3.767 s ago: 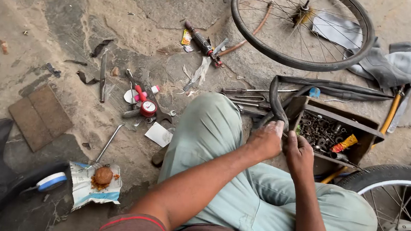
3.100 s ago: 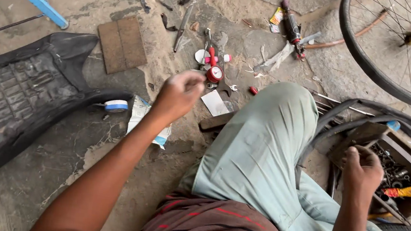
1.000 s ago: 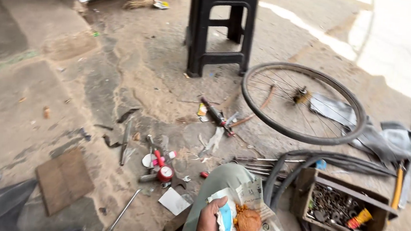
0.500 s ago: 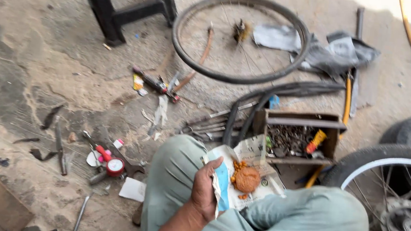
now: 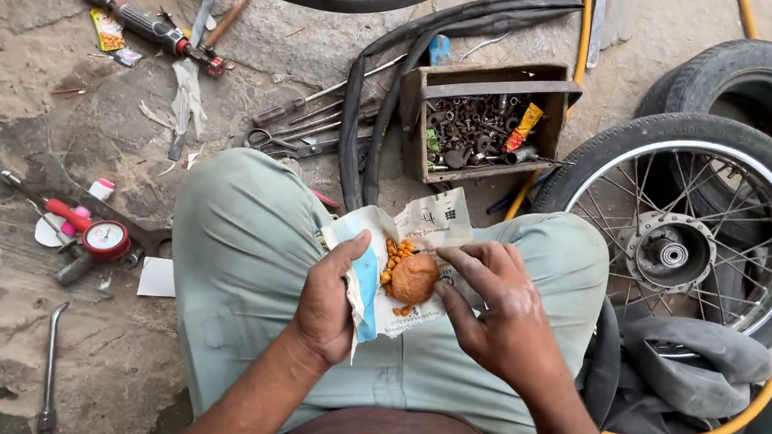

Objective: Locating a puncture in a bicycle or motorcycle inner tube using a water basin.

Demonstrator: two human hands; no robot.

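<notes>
A crumpled paper wrapper (image 5: 422, 230) lies open over my lap, with a round orange-brown fried snack (image 5: 414, 278) and small orange bits on it. My left hand (image 5: 329, 301) grips the wrapper's left edge, thumb on top. My right hand (image 5: 495, 308) rests on the wrapper's right side, its fingertips touching the snack. Both hands sit above my pale green trousers (image 5: 240, 260).
A wooden box of nuts and bolts (image 5: 480, 122) stands just ahead. A spoked wheel with tyre (image 5: 687, 227) and another tyre (image 5: 757, 88) lie at right, with a yellow hose (image 5: 714, 433). A red pressure gauge (image 5: 104, 239), a screwdriver (image 5: 145, 26) and metal tools lie on the ground at left.
The view has swung down and closer over my lap. My right hand has come in and now touches the snack; my left hand still holds the wrapper.
</notes>
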